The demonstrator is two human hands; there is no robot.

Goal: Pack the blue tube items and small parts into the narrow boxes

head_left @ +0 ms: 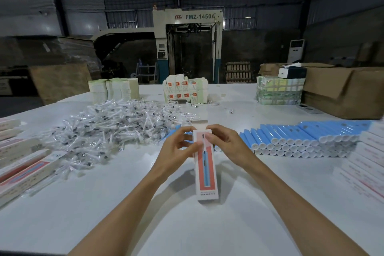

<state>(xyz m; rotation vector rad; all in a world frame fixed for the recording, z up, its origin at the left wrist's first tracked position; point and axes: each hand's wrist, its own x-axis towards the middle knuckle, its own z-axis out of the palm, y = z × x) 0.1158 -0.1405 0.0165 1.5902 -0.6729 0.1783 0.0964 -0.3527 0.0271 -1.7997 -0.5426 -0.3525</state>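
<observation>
Both hands are at the top end of one narrow white cardboard box (pixel 206 172), red-panelled, with a blue brush printed on its face. The left hand (pixel 176 147) pinches the upper left edge between thumb and fingertips. The right hand (pixel 226 143) is curled round the upper right edge, thumb on the front face. The box stands tilted with its foot on the white surface (pixel 197 235) nearest the person. Its long axis runs away from them, and the open tuck flap (pixel 199 124) is raised at the far end, just beyond the fingers. The contents cannot be seen from here.

Judgement: the mouth is the working end, and both hands are equally close to it. The blue tubes with white end caps (pixel 301 137) lie in a row right of the box, caps facing the person, nearer the right hand. The heap of small clear-bagged parts (pixel 116 129) lies left of the box and beyond it, nearer the left hand. The coming move is either loading or closing the flap; which one cannot be told.

A left stack of like boxes (pixel 20 164) and a right stack of like boxes (pixel 369 162) sit well apart from the held box. Beyond it are bundles of flat cartons (pixel 185 89) and, far right, a brown corrugated carton (pixel 342 91). Behind everything is a dim workshop with a grey machine marked FMZ-1450A (pixel 187 48).
</observation>
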